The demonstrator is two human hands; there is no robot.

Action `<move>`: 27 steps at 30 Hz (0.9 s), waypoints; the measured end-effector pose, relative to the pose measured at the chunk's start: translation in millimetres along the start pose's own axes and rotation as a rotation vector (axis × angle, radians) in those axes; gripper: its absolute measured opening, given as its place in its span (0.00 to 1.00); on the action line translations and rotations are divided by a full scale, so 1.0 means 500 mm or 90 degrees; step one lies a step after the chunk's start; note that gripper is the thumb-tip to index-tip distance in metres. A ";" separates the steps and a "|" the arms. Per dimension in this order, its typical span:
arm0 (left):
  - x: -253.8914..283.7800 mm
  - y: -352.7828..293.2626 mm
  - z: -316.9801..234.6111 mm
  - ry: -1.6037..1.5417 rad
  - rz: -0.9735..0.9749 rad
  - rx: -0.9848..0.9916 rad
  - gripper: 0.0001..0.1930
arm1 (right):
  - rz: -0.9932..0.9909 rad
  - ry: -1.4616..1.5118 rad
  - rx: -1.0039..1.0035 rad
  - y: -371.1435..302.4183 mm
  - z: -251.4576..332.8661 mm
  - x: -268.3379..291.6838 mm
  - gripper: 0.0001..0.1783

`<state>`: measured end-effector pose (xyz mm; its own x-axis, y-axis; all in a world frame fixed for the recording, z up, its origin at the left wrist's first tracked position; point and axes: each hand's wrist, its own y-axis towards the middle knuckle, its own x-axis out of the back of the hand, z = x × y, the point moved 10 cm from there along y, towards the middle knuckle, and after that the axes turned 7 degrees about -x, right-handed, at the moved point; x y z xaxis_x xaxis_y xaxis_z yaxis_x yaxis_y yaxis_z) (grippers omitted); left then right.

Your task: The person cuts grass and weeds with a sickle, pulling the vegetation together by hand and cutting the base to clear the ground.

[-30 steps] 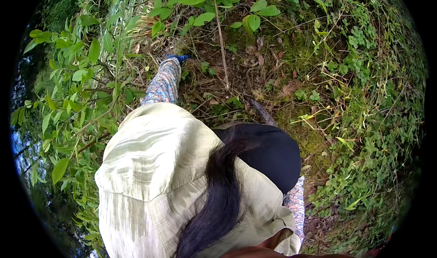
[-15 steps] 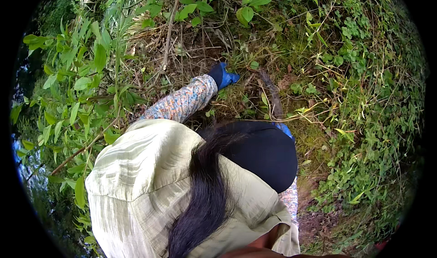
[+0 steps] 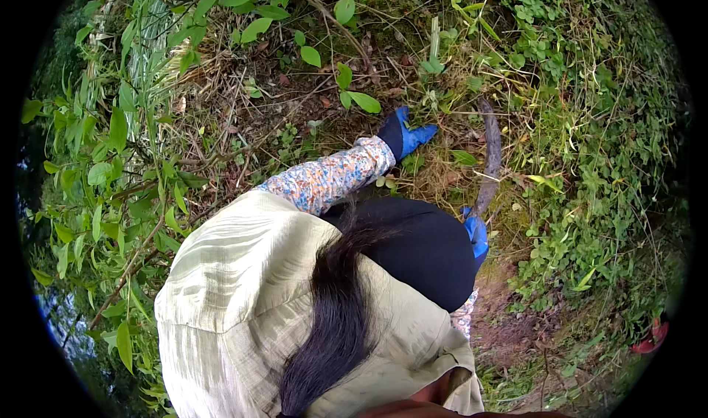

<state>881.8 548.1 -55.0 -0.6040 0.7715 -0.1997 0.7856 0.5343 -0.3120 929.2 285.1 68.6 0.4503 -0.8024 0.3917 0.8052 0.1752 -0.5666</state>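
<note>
My left hand (image 3: 407,133), in a blue glove with a dark cuff, reaches down to the grass and low weeds ahead. Its thumb stands apart from the fingers, and I see nothing held between them. My right hand (image 3: 476,232), also blue-gloved, shows at the right edge of a black rounded cloth shape. It is closed on the near end of a sickle (image 3: 492,141), whose long, dark, slightly curved blade points away over the ground. Part of the right hand's grip is hidden. Floral sleeves cover both forearms.
Leafy stems (image 3: 110,175) crowd the left, and a few leafy twigs (image 3: 354,97) hang over the ground ahead. Clover and vines (image 3: 582,160) cover the right side. Bare reddish soil (image 3: 501,300) lies near my right arm. A small red object (image 3: 652,337) shows at the lower right.
Both gloved hands now appear further right in the picture. More of the right glove shows, and the sickle has swung to point more straight ahead. The surrounding view has shifted too.
</note>
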 end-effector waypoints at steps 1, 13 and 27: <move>0.071 -0.015 0.033 0.088 -0.045 0.042 0.30 | 0.015 -0.022 0.014 -0.001 -0.013 -0.002 0.17; 0.315 0.102 -0.178 0.755 -0.321 0.118 0.40 | 0.109 0.208 0.023 0.042 0.103 -0.076 0.17; -0.370 -0.172 0.219 0.578 0.840 -0.131 0.22 | 0.115 0.154 0.075 0.068 0.204 -0.055 0.18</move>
<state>911.4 321.5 -92.9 0.6887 0.6072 0.3961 0.7158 -0.6563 -0.2385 983.6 371.1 112.4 0.4968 -0.8619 0.1012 0.7662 0.3808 -0.5176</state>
